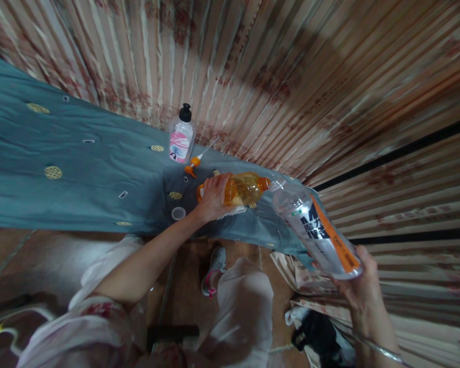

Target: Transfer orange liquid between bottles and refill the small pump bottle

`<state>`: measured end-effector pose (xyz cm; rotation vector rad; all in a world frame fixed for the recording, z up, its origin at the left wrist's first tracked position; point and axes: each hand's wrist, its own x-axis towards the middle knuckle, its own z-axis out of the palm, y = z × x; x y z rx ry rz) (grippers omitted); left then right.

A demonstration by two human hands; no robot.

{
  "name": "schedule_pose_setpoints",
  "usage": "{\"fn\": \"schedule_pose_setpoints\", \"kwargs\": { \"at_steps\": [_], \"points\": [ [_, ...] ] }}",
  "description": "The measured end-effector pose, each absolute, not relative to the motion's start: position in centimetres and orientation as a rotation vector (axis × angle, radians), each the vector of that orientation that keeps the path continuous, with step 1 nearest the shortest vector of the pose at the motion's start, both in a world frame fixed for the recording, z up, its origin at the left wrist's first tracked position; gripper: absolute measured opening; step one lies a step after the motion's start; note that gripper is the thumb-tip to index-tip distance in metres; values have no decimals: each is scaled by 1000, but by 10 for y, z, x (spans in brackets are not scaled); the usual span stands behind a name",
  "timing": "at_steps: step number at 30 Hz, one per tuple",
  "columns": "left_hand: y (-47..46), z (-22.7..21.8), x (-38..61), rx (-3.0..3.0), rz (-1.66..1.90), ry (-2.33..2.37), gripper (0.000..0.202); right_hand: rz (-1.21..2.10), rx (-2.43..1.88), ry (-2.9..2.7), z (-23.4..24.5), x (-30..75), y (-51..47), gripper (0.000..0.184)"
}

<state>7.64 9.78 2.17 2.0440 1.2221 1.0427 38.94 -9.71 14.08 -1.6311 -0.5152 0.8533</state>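
My left hand [211, 198] is wrapped round an orange bottle of amber liquid [242, 188], tipped on its side above the blue-grey cloth [80, 168]. Its neck meets the open mouth of a clear plastic bottle [314, 230] with a white and orange label. My right hand [362, 286] grips that clear bottle at its base and holds it tilted toward the orange one. A small clear cap [178, 213] lies on the cloth near my left wrist.
A clear pump bottle [181, 137] with a black top and pink label stands at the cloth's far edge. An orange spray nozzle [193, 166] lies beside it. Striped floral curtains [291, 66] hang behind. My legs and shoe [214, 271] are below, over a brown floor.
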Motion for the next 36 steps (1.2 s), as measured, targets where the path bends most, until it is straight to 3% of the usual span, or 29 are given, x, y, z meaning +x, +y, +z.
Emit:
{"fn": "schedule_pose_setpoints", "kwargs": {
  "at_steps": [36],
  "points": [
    [98,22,79,2051,1031,1221,98,797,-1643,-596,148,399,-98,40]
  ]
}}
